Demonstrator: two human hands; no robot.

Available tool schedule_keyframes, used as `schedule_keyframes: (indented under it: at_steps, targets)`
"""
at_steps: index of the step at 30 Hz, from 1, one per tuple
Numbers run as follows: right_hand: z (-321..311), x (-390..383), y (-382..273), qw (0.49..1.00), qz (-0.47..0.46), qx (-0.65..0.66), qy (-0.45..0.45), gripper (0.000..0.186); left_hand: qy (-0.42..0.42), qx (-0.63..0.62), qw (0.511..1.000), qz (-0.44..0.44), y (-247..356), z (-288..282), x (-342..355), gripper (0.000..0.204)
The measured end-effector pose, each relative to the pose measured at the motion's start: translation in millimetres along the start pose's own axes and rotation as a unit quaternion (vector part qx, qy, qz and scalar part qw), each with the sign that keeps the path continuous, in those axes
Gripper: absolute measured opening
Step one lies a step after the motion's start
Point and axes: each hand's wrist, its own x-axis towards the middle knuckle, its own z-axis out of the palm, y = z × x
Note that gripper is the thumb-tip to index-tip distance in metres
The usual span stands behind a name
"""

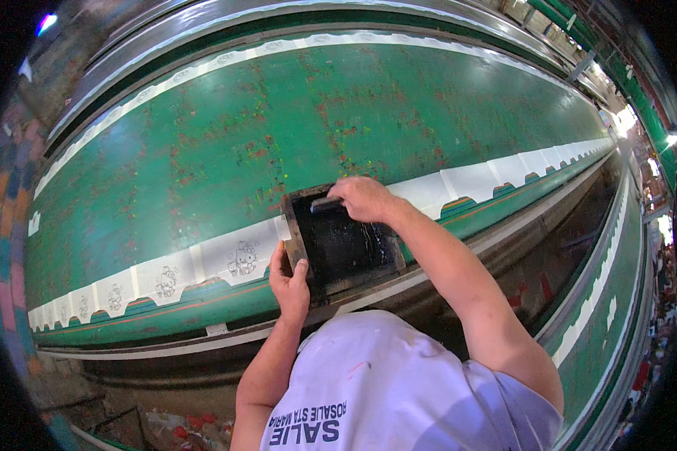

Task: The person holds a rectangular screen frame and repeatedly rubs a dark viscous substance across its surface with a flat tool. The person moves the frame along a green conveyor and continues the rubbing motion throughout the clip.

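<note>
A dark wooden screen-printing frame lies across the near edge of the long green table, its inside black and wet with ink. My left hand grips the frame's left side, fingers on the outside and thumb along the rim. Near the frame's far end, my right hand is closed around a dark squeegee. The squeegee's lower edge and the mesh beneath it are hard to make out. Left of the frame, white cut pieces carry a black line print of cartoon figures. Unprinted white pieces run off to the right.
The green table is spotted with red and yellow paint. Along its far edge runs another row of printed white pieces. A pale rail borders the near side, with a dark gap below. Another green table stands at right.
</note>
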Motion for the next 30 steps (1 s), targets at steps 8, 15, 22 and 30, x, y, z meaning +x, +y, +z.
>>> schedule_keyframes:
  at_steps: [8, 15, 22, 30]
  targets:
    - [17.8, -25.1, -14.7, 0.998, -0.006, -0.058, 0.009, 0.039, -0.01, -0.003, 1.0, -0.007, -0.6, -1.7, 2.2, 0.068]
    - [38.0, -87.4, -47.7, 0.994, -0.061, -0.086, 0.041, 0.034, -0.005, 0.023, 1.0, 0.013, 1.3, -1.5, 0.2, 0.066]
    - [40.8, -138.7, -86.5, 0.995, -0.055, -0.077, 0.042, 0.033, 0.005, 0.057, 0.998, 0.002, 6.0, 3.0, 0.0, 0.072]
    - [34.0, -167.5, -78.0, 0.995, -0.035, 0.062, 0.068, 0.043, 0.02, 0.173, 0.984, 0.025, 15.8, 16.6, 3.1, 0.086]
